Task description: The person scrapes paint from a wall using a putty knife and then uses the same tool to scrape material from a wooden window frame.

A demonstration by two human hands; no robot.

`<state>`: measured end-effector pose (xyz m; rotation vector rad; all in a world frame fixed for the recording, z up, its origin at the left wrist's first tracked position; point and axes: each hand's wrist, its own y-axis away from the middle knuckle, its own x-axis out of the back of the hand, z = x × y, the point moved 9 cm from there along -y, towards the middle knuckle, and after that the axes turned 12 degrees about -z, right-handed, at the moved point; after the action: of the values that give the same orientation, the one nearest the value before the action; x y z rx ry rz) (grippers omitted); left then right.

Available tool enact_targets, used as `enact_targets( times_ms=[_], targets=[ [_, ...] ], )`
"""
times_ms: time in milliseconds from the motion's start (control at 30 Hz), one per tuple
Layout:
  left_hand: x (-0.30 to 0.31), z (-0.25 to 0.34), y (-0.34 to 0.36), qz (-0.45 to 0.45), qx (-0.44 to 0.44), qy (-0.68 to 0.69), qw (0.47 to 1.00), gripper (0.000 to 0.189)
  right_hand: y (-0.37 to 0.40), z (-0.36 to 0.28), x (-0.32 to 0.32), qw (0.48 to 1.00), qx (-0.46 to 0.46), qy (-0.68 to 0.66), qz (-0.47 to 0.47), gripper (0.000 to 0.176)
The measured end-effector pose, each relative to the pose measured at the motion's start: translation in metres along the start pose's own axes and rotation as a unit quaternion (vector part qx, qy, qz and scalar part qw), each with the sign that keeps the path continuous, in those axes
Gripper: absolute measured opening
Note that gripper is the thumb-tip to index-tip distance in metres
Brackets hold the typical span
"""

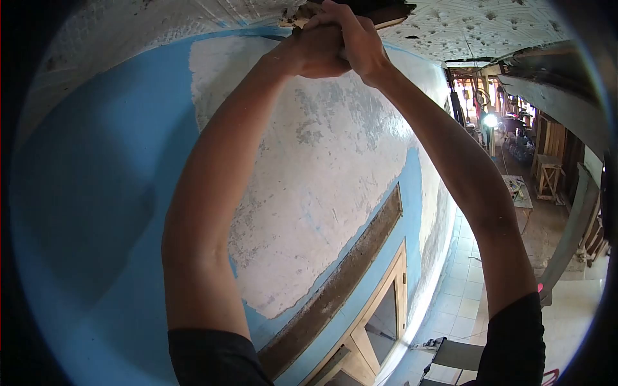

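Both arms stretch up to the ceiling at the top of the head view. My left hand (320, 53) is closed in a fist just below a dark opening (376, 6) with broken edges. Pressed against it, my right hand (360, 42) is closed too, its fingers bent over the left one. Whatever they grip is hidden by the fingers. A brown, wood-like edge (394, 16) runs beside the right hand along the opening. Behind the hands rises a wall with a bare whitish-grey patch (309, 174) inside blue paint (109, 186).
The patterned white ceiling (489, 26) has dark spots. Below the patch are a long brown ledge (341, 276) and a wooden-framed door or window (386, 309). On the right stand a small table (517, 190) with items on it and a wooden stool (549, 174). A dark flat surface (458, 354) lies below.
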<state>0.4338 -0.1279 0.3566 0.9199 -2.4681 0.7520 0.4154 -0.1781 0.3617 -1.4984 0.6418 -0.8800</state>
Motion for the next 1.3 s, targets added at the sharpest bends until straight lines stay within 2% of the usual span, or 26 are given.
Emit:
enact_targets(
  times_ms=[133,200,233,300,333,400,500,533,600,633,733,833,933,1033,1133,1233,1300],
  targets=[
    [0.013,0.002,0.019,0.020,0.000,-0.045,0.999,0.026,-0.002,-0.001,-0.013,1.000,0.023,0.018,0.011,0.044],
    [0.003,0.000,0.008,-0.021,0.009,-0.064,0.998,0.026,-0.004,-0.002,-0.008,0.999,0.041,0.032,0.016,0.044],
    [0.002,-0.001,0.002,-0.039,0.012,-0.078,0.996,0.026,-0.003,-0.003,-0.007,1.000,0.025,0.009,0.015,0.044],
    [0.012,0.001,0.012,0.002,0.001,-0.025,1.000,0.026,-0.001,-0.005,-0.009,0.999,-0.003,-0.041,0.011,0.045],
    [0.016,0.003,0.017,0.021,-0.004,0.004,1.000,0.026,-0.002,-0.007,-0.009,1.000,0.012,-0.013,0.009,0.045],
    [0.013,0.001,0.011,-0.007,0.000,-0.010,1.000,0.025,-0.002,-0.006,-0.009,0.999,0.034,0.040,0.004,0.044],
    [0.003,0.001,0.005,-0.026,0.012,0.013,0.999,0.025,0.006,0.015,0.007,0.993,-0.080,0.061,0.059,0.053],
    [0.005,-0.002,0.005,-0.026,0.018,0.020,0.999,0.025,0.005,0.011,0.002,0.993,-0.072,0.087,0.040,0.053],
    [0.019,0.007,0.021,0.045,-0.021,-0.018,0.999,0.025,0.006,0.005,-0.012,0.989,-0.053,0.137,0.006,0.053],
    [0.023,0.013,0.029,0.080,-0.040,-0.031,0.996,0.026,0.007,0.010,-0.010,0.992,-0.064,0.109,0.018,0.053],
    [-0.007,-0.003,0.001,-0.083,0.011,-0.040,0.996,0.027,0.009,0.021,-0.001,0.994,-0.100,0.034,0.038,0.051],
    [0.019,0.007,0.033,0.088,-0.017,-0.001,0.996,0.019,0.004,0.015,-0.014,0.994,-0.069,0.090,0.007,0.051],
    [-0.002,-0.006,0.011,-0.071,-0.002,-0.067,0.995,0.026,0.005,0.021,-0.011,0.993,-0.083,0.068,0.050,0.050],
    [0.005,-0.008,0.017,-0.015,0.010,0.027,0.999,0.025,0.009,0.003,-0.015,0.995,-0.085,0.045,0.016,0.053],
    [0.015,0.002,0.023,-0.025,0.001,0.007,1.000,0.026,0.006,0.012,-0.014,0.995,-0.068,0.069,0.037,0.057],
    [0.000,-0.010,0.006,-0.083,0.055,0.043,0.994,0.028,0.007,0.018,-0.004,0.993,-0.106,0.041,0.043,0.060],
    [0.008,-0.001,0.014,0.000,-0.015,-0.003,1.000,0.028,0.007,0.013,-0.006,0.995,-0.082,0.044,0.039,0.060]
  ],
)
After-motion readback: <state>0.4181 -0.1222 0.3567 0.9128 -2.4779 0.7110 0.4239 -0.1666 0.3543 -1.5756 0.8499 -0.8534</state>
